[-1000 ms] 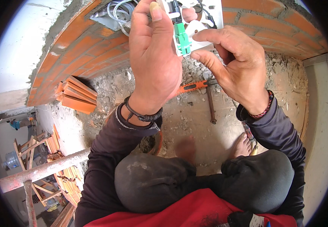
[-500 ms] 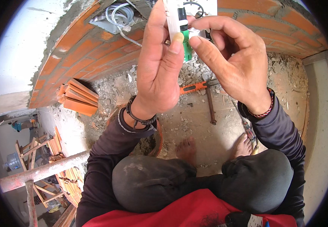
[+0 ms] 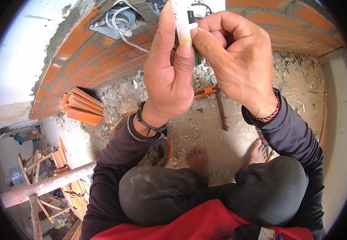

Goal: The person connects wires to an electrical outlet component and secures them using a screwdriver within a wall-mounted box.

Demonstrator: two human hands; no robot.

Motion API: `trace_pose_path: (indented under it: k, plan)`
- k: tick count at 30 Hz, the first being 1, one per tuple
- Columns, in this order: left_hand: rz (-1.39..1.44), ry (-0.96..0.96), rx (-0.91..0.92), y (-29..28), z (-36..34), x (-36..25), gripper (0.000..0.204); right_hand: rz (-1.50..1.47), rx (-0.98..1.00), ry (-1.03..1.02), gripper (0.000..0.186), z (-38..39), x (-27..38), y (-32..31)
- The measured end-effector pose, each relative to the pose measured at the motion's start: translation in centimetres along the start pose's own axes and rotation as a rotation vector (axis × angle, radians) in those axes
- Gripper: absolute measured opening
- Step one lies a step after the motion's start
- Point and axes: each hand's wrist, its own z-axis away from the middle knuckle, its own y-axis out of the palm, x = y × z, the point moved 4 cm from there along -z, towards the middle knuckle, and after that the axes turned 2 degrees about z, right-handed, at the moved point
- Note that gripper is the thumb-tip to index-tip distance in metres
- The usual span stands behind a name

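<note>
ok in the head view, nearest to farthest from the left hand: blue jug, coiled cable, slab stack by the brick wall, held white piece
1. white piece, held in left hand
2. coiled cable, upper left
3. slab stack, left, below coiled cable
4. blue jug, far left

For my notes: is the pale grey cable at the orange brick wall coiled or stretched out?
Mostly coiled: the cable forms round loops; one strand trails away.

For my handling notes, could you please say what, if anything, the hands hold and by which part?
The left hand holds a white piece by its near end; whether the right hand grips it cannot be told.
</note>
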Motion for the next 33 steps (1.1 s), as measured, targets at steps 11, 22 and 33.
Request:
trace_pose_path:
  k: [11, 22, 33]
  plan:
    - [-0.066, 0.032, 0.005, 0.0, -0.2, -0.1, 0.053, -0.215, -0.086, -0.004, 0.007, 0.2, -0.3, 0.3]
    - [-0.092, 0.041, 0.005, -0.4, -0.2, -0.1, 0.054, -0.081, -0.029, -0.029, 0.008, 0.1, 0.1, 0.2]
    - [-0.050, 0.025, -0.021, -1.4, -0.4, -0.1, 0.055, -0.043, 0.034, -0.096, 0.010, -0.4, 0.9, 0.0]
